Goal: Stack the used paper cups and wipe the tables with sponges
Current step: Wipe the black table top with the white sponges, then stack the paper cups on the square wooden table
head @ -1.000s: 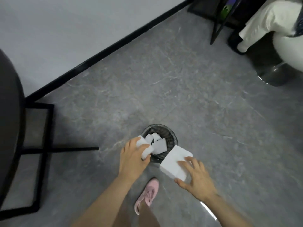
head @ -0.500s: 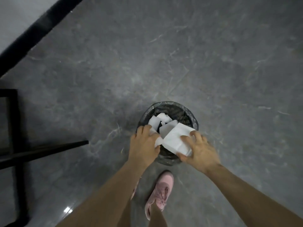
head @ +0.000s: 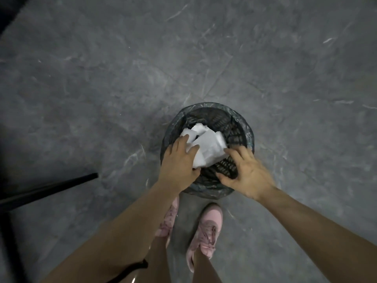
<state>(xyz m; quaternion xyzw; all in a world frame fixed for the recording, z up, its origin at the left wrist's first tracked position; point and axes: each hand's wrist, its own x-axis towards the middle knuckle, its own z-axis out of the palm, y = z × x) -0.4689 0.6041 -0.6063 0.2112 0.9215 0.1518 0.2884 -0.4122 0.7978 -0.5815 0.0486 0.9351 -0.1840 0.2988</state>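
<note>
Resting in the lined bin (head: 240,127), crumpled white sponges (head: 210,146) lie under the spread-fingered left hand (head: 179,162) and right hand (head: 246,172).

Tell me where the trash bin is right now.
In the head view the trash bin stands on the grey floor just right of centre, ahead of the pink shoes, with both hands over its near rim and white sponges inside.

dim, soft overall blur, dark vignetted corners, wide-angle edge distortion.
</note>
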